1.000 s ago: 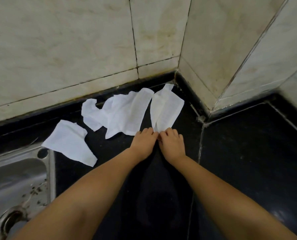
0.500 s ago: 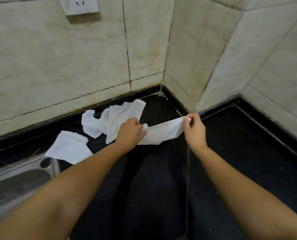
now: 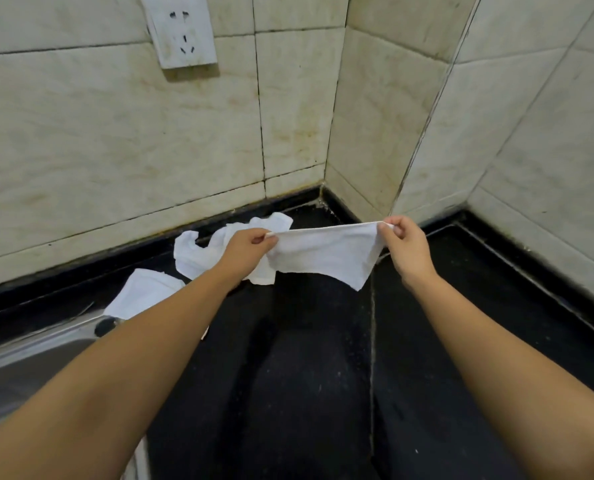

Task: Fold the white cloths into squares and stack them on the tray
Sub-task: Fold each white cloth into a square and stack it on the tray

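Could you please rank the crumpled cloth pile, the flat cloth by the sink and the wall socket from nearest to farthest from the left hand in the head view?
From the left hand:
1. Crumpled cloth pile: right behind and beside the hand, on the counter.
2. Flat cloth: lower left, by the sink.
3. Wall socket: high on the tiled wall, upper left.

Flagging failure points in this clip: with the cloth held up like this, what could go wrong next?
The cloth hangs from pinches by the left hand and right hand; its lower edge is uneven, so a fold could come out skewed. No tray is in view, so stacking may mean a reach out of frame. The sink sits close; a loose cloth beside it could slide in.
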### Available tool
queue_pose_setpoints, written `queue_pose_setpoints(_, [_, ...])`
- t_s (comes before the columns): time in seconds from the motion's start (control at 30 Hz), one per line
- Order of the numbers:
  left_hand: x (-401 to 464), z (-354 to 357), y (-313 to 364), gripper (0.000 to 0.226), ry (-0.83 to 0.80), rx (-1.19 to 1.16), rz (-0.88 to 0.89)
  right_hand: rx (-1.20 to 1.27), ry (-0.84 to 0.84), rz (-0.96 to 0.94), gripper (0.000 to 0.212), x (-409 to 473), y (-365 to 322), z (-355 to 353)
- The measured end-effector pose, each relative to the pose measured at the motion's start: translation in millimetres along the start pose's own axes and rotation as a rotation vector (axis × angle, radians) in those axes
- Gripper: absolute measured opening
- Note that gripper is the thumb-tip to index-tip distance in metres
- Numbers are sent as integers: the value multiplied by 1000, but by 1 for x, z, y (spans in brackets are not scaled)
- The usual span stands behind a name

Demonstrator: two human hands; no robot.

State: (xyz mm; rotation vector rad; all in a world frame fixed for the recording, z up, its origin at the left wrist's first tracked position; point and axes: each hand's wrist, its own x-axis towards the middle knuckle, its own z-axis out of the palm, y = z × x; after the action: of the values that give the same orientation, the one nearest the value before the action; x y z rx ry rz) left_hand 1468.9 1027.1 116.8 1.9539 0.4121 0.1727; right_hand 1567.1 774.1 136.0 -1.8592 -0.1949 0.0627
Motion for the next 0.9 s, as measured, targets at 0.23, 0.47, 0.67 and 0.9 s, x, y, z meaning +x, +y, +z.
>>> queue_pose_setpoints(0.23, [-50, 4, -69, 28, -456, 173, -274, -127, -330, 248, 12, -59, 75, -10])
queue_pose_setpoints(0.47, [-67, 23, -103, 11, -606, 268, -432, -253, -469, 446, 11, -82, 112, -2])
queue_pose_setpoints(0.67, [-39, 32, -104, 43, -280, 403, -311, -496, -264, 308, 10, -51, 103, 24])
queue_pose_setpoints(0.9, [-25, 58, -110, 21, -57, 629, -304, -783, -218, 168, 16, -33, 125, 43])
